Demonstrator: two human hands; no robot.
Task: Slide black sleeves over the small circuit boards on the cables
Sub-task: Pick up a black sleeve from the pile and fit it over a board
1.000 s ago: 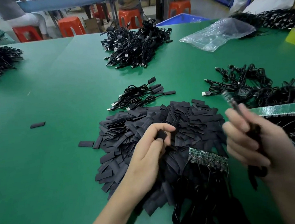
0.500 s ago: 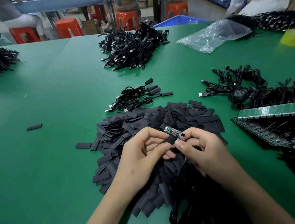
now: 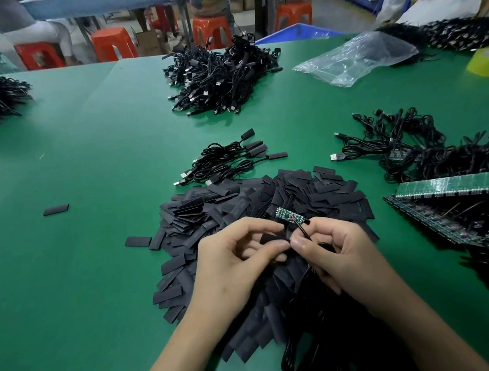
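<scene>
Sleeve (image 3: 271, 239), black and flat, is pinched between the thumb and first finger of the left hand (image 3: 234, 262). The right hand (image 3: 336, 251) pinches a thin black cable (image 3: 303, 233) just under its small green circuit board (image 3: 286, 213). The board is bare and pokes up above the fingers. Print on it is too small to read. The sleeve sits just beside the cable, below the board.

Both hands are over the near side of a big pile of sleeves (image 3: 296, 193). Just behind the pile lies a small bunch of cables (image 3: 229, 160) with sleeves on their ends. Far behind the pile is a big heap of cables (image 3: 216, 70), close to the table's far edge. Right of the pile are tangled cables (image 3: 404, 143) and strips of green boards (image 3: 453, 182). A clear plastic bag (image 3: 356, 59) lies far back on the right.

Left of the pile the green table (image 3: 84, 285) has lots of open room, with two loose sleeves: one (image 3: 138, 241) near the pile and one (image 3: 56, 209) well apart from it. Orange stools (image 3: 113, 45) stand on the floor past the table.
</scene>
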